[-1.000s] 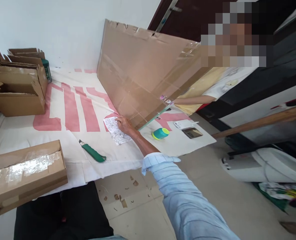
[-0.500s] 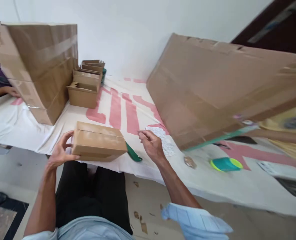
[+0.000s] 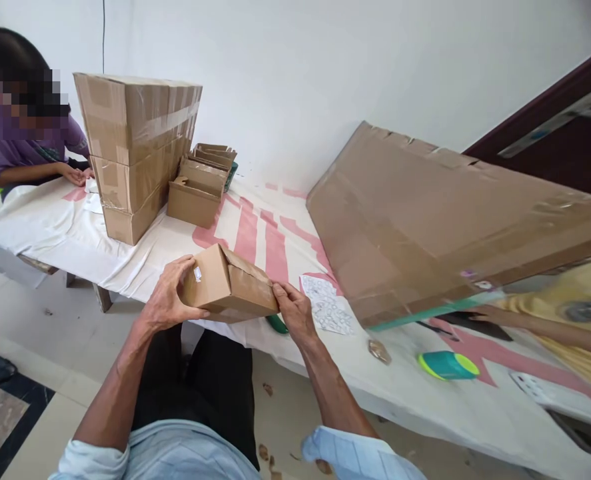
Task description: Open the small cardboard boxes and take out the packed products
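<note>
A small closed cardboard box [image 3: 253, 288] is held up at the table's near edge, turned so that its end with a small white label faces left. My left hand [image 3: 171, 299] grips that end, thumb below and fingers over the top. At the opposite end, the fingers of my right hand [image 3: 295, 312] close on the corner near the top flap. Beneath the box, a green object [image 3: 277, 325] shows only in part. A printed white sheet [image 3: 327, 305] lies just right of my right hand.
Stacked cardboard boxes [image 3: 130, 153] and open boxes [image 3: 195, 200] stand at left. A large cardboard panel [image 3: 425, 220] leans at right. Nearby lie a brown tape-like item [image 3: 379, 351] and a teal cup [image 3: 449, 365]. People sit at left [image 3: 25, 147] and right [image 3: 570, 313].
My right hand, apart from the box before, now touches its right end. The box has been turned, bringing its labelled end into view. The camera view has shifted left.
</note>
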Tool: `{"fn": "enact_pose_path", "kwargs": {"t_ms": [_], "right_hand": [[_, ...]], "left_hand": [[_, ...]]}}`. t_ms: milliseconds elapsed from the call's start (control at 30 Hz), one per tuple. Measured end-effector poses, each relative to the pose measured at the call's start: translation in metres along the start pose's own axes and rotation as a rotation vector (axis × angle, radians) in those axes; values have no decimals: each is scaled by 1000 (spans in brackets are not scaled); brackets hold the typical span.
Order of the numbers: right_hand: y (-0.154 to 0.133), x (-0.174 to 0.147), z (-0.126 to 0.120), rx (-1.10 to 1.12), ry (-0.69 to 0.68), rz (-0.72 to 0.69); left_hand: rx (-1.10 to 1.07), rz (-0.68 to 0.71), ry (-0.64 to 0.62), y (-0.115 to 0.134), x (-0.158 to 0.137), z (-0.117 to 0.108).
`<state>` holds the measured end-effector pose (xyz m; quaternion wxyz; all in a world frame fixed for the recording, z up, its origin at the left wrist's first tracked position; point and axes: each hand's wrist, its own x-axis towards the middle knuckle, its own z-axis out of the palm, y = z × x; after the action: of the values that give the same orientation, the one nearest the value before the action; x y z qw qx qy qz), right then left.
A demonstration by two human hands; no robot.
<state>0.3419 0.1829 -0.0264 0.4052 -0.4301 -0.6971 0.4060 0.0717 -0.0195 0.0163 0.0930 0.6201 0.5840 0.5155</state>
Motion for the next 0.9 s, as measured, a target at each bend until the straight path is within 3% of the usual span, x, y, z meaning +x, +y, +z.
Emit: {"fn": "enact_pose_path", "kwargs": {"t_ms": [500, 733, 900], "right_hand": [[-5, -9, 8, 0, 32, 3], [-22, -20, 25, 40, 13, -66], [-42, -33, 40, 111, -80, -161]], "left_hand": [[-69, -16, 16, -5, -9, -6], [-135, -154, -25, -16, -16, -24], [-312, -319, -16, -40, -24, -43]]}}
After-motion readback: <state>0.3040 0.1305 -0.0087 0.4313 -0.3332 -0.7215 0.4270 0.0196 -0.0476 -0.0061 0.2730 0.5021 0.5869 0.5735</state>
